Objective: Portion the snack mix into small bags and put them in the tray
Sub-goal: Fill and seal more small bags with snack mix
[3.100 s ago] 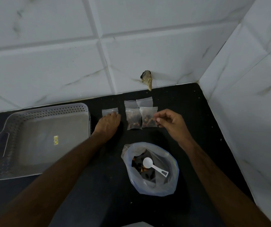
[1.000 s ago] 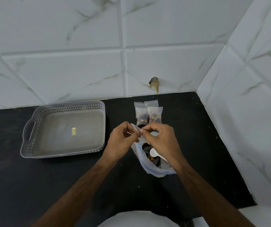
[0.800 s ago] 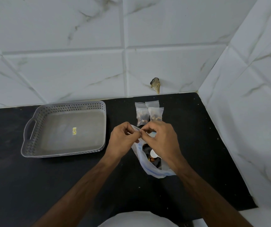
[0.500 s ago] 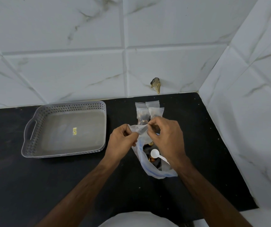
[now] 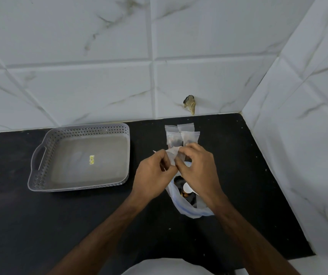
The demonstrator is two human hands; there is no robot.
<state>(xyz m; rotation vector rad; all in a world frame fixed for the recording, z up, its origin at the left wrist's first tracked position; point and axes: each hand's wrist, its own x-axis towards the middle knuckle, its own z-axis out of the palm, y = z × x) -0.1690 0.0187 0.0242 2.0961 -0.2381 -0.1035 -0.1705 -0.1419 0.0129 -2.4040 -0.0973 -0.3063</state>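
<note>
While both forearms reach in from the near edge of the black tabletop (image 5: 79,225), the big snack-mix bag (image 5: 189,210) sits open w/ its mouth up, just under the right wrist. Dark mix shows inside it and the white scoop (image 5: 187,188) rests on top, its handle hidden by the hand. Directly above the big bag, the left hand (image 5: 152,176) and right hand (image 5: 198,168) meet, each pinching a small clear bag (image 5: 172,155) btwn thumb and fingertips; fingers curled, the bag held up off the tabletop. Can't tell if it has any mix in it. Just beyond the big bag, past the hands, filled small bags (image 5: 176,138) lie on the tabletop, overlapping, approx four of them, partly hidden by the fingers. Well to the left of the big bag sits the grey perforated tray (image 5: 40,155) w/ a small yellow sticker (image 5: 92,159) on its floor. Behind the big bag, the white tiled wall (image 5: 99,86) carries a brownish chipped spot (image 5: 190,103).
</note>
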